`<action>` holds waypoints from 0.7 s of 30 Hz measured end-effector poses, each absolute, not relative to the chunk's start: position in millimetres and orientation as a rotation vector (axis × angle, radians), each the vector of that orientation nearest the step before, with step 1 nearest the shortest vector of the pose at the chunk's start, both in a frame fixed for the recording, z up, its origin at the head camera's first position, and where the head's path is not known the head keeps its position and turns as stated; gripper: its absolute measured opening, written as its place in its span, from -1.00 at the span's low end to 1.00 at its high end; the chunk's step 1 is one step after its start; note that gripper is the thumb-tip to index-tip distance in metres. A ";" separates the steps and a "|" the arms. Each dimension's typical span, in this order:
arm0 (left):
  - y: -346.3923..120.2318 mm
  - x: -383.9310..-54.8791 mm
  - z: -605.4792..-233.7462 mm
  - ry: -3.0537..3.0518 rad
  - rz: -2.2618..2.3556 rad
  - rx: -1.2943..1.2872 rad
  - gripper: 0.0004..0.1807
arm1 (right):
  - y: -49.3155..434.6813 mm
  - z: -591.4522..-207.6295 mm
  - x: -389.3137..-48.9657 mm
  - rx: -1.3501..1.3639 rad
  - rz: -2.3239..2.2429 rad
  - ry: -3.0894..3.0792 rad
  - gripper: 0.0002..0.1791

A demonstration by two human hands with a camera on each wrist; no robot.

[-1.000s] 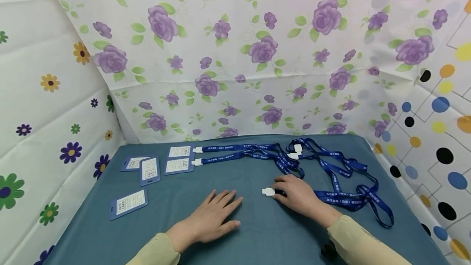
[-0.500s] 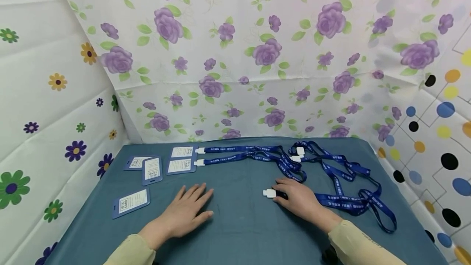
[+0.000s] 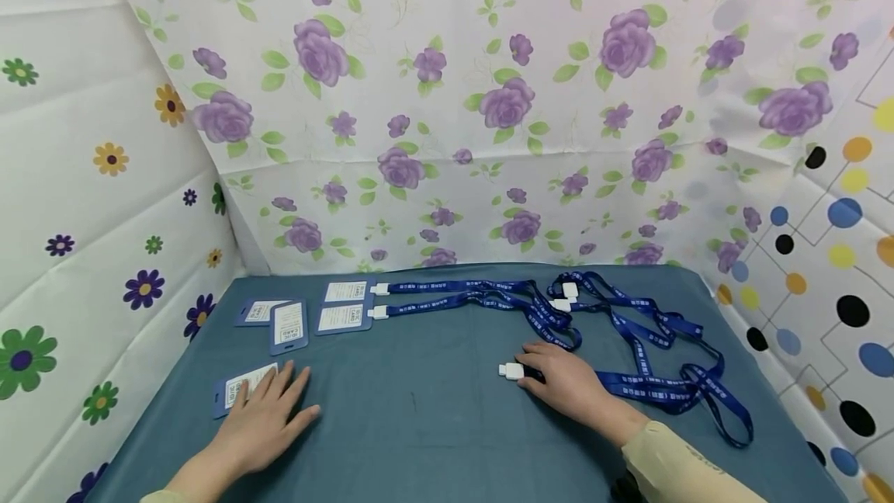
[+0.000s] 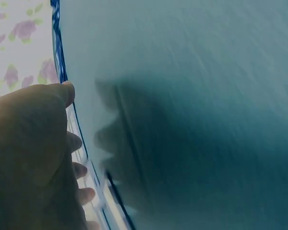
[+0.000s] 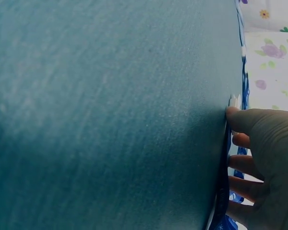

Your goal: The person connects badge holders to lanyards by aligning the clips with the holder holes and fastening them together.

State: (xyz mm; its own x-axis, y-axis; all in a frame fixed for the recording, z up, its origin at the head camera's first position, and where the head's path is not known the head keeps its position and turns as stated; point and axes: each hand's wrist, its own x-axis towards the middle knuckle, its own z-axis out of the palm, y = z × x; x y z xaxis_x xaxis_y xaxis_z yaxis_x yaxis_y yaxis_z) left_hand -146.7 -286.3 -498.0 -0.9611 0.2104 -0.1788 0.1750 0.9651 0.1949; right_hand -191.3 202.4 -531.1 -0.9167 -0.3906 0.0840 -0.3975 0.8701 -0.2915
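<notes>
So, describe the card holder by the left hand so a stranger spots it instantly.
On the teal table, find the left side. The left hand partly covers a blue card holder there. It lies alone, nearer the head camera than the other four holders.

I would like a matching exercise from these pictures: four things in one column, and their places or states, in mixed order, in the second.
Column one
1. Person's left hand
2. Person's right hand
3. Two blue rectangular card holders lying parallel
4. White sheet printed with purple roses

Column two
A. Joined to white lanyard clips
B. Hanging behind the table covered in blue-green cloth
C. Fingers extended over the loose blue card holder nearest the person
D. Gripping a blue printed ribbon lanyard near its white end

Right pairs: 1-C, 2-D, 3-A, 4-B
</notes>
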 end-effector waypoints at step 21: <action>-318.0 -144.8 -500.8 2.775 0.202 0.013 0.20 | 203.5 -529.3 -189.7 0.699 0.502 -2.986 -0.52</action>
State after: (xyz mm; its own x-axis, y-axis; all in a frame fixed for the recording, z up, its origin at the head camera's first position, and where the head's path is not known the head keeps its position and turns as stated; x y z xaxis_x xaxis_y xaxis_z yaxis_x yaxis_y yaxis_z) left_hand -144.8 -318.0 -500.8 -0.9361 0.0344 -0.3502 -0.0167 0.9898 0.1418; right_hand -189.7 203.5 -529.3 -0.8982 -0.4268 0.1050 -0.4377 0.8465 -0.3030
